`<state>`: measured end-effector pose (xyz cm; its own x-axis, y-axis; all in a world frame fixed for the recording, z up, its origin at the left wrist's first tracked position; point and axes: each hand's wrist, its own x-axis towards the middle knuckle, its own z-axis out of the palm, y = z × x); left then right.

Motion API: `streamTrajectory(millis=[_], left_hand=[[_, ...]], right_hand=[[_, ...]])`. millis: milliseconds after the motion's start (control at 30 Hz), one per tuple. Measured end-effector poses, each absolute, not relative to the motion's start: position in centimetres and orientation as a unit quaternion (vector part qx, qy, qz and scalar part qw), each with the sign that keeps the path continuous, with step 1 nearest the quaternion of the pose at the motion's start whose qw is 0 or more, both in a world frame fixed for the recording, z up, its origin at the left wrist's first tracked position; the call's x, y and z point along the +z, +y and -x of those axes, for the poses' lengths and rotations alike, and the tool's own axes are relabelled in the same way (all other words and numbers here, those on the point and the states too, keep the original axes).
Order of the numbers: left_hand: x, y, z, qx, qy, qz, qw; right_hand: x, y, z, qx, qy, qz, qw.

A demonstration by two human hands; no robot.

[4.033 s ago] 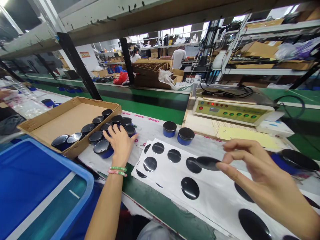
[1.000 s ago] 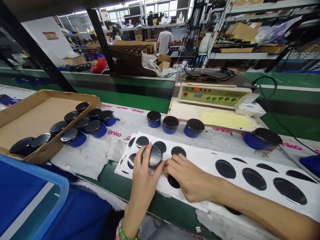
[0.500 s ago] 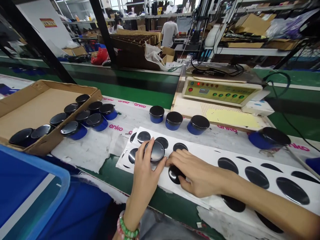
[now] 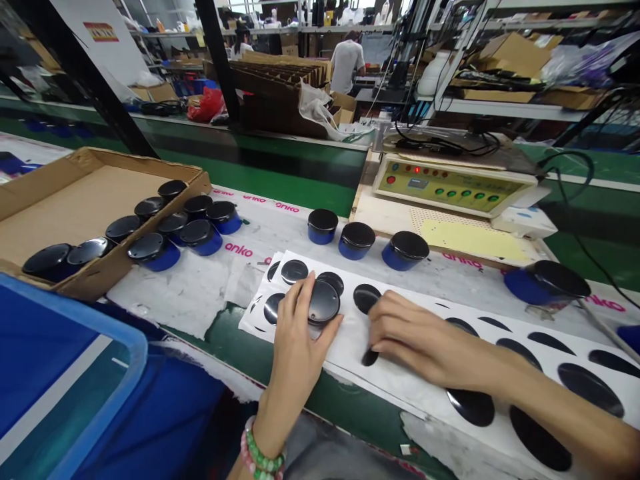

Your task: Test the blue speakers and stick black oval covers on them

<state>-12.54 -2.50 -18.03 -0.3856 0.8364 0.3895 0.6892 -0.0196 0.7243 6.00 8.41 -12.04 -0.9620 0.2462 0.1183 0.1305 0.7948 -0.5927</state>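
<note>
Along front edge of green workbench (image 4: 360, 404), white sheet (image 4: 347, 337) with black discs (image 4: 367, 298). Over its left end, round case (image 4: 325, 302) gripped in left hand (image 4: 299, 343). Right hand (image 4: 417, 339) curled, too blurred to judge if holding anything. Possible danger, from smoothness: slip of the case, scratched discs.

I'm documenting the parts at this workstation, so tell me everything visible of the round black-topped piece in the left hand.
The round, glossy black-topped piece looks like hard plastic, with a smooth circular face, a darker rim and a greyish sheen. That face is turned up toward the camera. The bare left hand grips it, fingers along its left side and thumb near its lower right. It sits above the flat white paper-like sheet; whether it touches that is unclear. Its underside is hidden.
</note>
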Motion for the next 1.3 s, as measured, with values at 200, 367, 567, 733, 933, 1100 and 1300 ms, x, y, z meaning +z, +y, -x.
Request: streamTrajectory(millis=[200, 367, 567, 733, 933, 1100, 1300], left_hand=[[-17.6, -2.9, 12.6, 0.490, 0.695, -0.490, 0.189], [-17.6, -2.9, 12.5, 0.466, 0.674, -0.528, 0.223], [-17.6, -2.8, 12.5, 0.465, 0.669, -0.542, 0.205], [-17.7, -2.9, 12.5, 0.468, 0.666, -0.548, 0.191], [-17.5, -2.8, 12.4, 0.469, 0.663, -0.553, 0.185], [-17.6, -2.8, 12.4, 0.469, 0.663, -0.551, 0.190], [-17.5, -2.7, 12.5, 0.467, 0.666, -0.547, 0.197]], right_hand=[[-10.3, 9.5, -6.8, 0.524, -0.684, 0.380, 0.334], [-11.6, 7.7, -2.6, 0.648, -0.585, 0.408, 0.268], [-12.9, 6.2, -0.6, 0.656, -0.577, 0.407, 0.264], [-13.1, 6.0, -0.4, 0.652, -0.580, 0.411, 0.263], [-13.1, 6.0, -0.2, 0.632, -0.598, 0.415, 0.265], [-13.2, 6.0, -0.1, 0.576, -0.643, 0.411, 0.292], [-13.5, 5.7, 0.0, 0.529, -0.681, 0.397, 0.315]])
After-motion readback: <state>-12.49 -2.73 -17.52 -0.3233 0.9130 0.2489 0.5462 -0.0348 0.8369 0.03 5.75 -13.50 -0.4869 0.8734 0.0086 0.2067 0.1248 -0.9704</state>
